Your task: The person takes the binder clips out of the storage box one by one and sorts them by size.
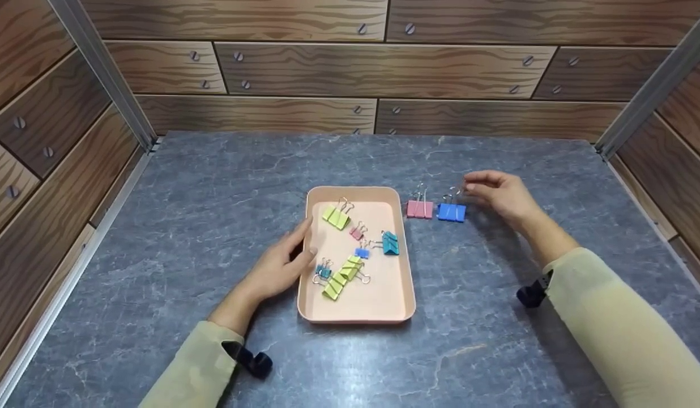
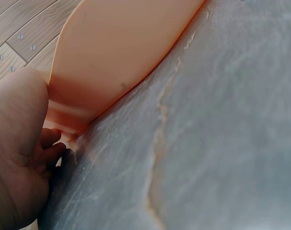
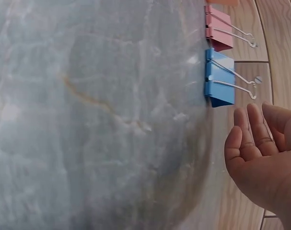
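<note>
My left hand point(image 1: 276, 266) holds the left rim of a peach-coloured tray point(image 1: 408, 294), thumb over the edge and fingers along the outer wall. In the left wrist view that hand point(image 2: 20, 148) is against the tray wall point(image 2: 116, 43). To the tray's right, a blue binder clip point(image 1: 452, 213) stands on the table with its wire handles up. My right hand point(image 1: 506, 195) is just right of those handles. In the right wrist view a small gap separates its loosely bent fingers point(image 3: 255, 127) from the blue clip point(image 3: 221, 76). A pink binder clip point(image 1: 419, 209) stands between tray and blue clip.
Inside the tray lie several binder clips: yellow-green ones point(image 1: 336, 217), a large teal one point(image 1: 390, 243), a small teal one point(image 1: 323, 272), a small pink one point(image 1: 357, 233) and a small blue one point(image 1: 362, 253). Wood-patterned walls point(image 1: 304, 68) enclose the grey marbled table point(image 1: 231, 170).
</note>
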A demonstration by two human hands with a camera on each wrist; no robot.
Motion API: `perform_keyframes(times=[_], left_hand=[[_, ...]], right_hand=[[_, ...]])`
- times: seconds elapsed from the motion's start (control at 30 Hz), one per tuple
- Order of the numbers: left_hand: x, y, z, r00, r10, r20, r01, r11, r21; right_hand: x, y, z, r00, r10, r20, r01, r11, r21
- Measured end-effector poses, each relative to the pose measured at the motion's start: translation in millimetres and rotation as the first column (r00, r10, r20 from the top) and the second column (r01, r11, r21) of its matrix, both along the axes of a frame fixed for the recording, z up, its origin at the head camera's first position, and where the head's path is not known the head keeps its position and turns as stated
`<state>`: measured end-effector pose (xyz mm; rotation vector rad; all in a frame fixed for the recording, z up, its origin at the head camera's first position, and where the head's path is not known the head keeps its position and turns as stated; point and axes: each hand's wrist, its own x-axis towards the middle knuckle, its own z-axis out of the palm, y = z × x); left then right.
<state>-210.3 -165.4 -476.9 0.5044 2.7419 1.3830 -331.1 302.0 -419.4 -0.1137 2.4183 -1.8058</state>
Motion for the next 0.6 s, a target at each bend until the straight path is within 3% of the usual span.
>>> perform_keyframes(times=[0.2,0.4,0.6], left_hand=[[0.4,-0.6,1.4,1.000,0.005,0.010,-0.005,1.000,-0.001],[-0.3,-0.7,-0.7,1.000,0.008,0.002,-0.008,1.000,0.001],[-0.5,0.9,-0.6,1.000,0.006,-0.011,-0.006,1.000,0.001]], right_hand=[[5.1,-9,21.5,0.996,0.001,-0.085,0.005,0.997,0.075],[11.9,-32,40.0,0.986,0.018,-0.166,-0.013,0.999,0.033],[19.4,-56,52.8,0.979,0.061,-0.196,-0.070,0.997,-0.043]])
